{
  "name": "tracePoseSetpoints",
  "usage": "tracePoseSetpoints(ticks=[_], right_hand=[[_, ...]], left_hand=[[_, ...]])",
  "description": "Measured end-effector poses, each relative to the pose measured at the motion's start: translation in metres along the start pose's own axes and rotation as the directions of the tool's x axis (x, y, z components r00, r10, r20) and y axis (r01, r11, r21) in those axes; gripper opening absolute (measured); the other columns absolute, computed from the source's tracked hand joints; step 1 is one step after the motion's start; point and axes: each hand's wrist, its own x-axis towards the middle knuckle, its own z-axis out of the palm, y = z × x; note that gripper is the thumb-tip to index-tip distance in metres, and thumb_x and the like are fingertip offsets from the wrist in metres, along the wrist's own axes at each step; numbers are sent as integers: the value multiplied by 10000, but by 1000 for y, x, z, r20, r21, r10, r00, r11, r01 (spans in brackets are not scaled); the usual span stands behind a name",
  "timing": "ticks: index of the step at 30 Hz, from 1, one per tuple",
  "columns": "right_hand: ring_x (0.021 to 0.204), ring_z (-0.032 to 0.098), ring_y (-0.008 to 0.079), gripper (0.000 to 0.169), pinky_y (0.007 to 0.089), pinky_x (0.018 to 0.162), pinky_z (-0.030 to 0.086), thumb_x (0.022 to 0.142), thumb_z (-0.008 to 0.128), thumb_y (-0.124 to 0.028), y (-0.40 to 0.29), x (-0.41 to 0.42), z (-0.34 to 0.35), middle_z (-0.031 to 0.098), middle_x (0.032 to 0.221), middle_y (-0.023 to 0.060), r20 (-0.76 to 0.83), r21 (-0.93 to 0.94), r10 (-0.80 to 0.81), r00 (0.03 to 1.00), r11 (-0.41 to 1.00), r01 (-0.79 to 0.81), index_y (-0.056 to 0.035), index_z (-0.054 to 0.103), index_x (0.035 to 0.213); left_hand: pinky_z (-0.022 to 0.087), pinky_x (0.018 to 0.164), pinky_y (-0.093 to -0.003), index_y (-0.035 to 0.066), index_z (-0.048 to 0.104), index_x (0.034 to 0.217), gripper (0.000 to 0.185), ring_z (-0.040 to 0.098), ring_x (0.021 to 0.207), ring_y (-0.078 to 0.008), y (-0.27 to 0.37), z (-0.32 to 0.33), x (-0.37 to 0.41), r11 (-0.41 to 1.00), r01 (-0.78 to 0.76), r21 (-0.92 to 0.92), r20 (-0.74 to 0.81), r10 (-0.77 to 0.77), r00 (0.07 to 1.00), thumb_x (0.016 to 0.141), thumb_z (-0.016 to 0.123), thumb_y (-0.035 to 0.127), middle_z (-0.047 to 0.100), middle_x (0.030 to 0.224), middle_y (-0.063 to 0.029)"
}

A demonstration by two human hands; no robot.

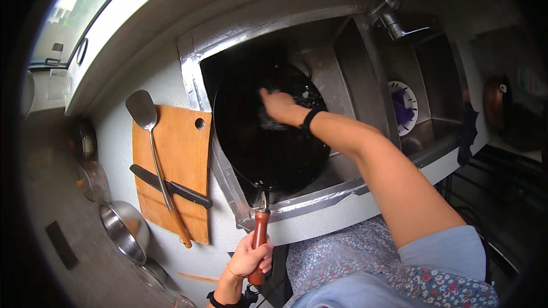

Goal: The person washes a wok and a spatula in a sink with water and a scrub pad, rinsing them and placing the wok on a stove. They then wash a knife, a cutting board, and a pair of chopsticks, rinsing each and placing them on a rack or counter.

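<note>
A black wok (291, 154) rests in the left basin of a steel sink, its wooden handle (259, 231) pointing over the front edge. My left hand (250, 254) is closed around that handle. Inside the wok, my right hand (278, 105) is blurred and close to the dark inner surface; its fingers are bent, and whether it holds anything under the palm cannot be made out. Left of the sink lies a wooden cutting board (184, 145). A metal spatula (142, 109) with a wooden grip lies across it, over a black-handled knife (188, 193).
A chrome faucet (391, 21) stands behind the sink divider. The right basin holds a white plastic basket (412, 94) with a purple cloth-like thing (402, 109). A dark cloth (467, 134) hangs at the sink's right rim. Steel bowls (139, 231) stand at the left wall.
</note>
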Motion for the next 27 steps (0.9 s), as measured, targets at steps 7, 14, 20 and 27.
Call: tracePoseSetpoints(ticks=[7,14,20,27], right_hand=[[769,591,412,333,449,679,491,803,418,-76,-57,-107,-14,564,843,280,353,267,-496,793,866,423,-16,377,1127],[914,555,390,358,450,755,467,822,514,-219,56,-92,-58,519,1039,250,226,-257,-80,971,956,139,-73,449,1142],[837,535,256,157,378,716,425,684,593,-169,53,-127,-227,559,820,83,-612,-365,-377,696,915,174,-87,598,818],[767,588,363,251,446,742,450,861,506,-249,147,-171,-276,565,928,198,-556,-331,191,809,842,-426,-2,538,894]], left_hand=[[371,374,-259,34,400,860,114,395,397,-105,3,3,5,1000,-24,19,6,24,1000,801,486,-11,400,578,-22],[367,382,-257,39,414,844,99,392,407,-96,12,25,-6,998,-55,-27,42,56,998,810,504,15,400,585,-19],[367,390,-246,54,430,827,90,387,418,-79,11,35,0,994,-72,-78,95,79,992,818,519,46,396,593,-3],[365,394,-215,46,435,844,92,389,433,-53,19,48,4,994,-80,-69,147,90,985,814,520,60,399,609,14]])
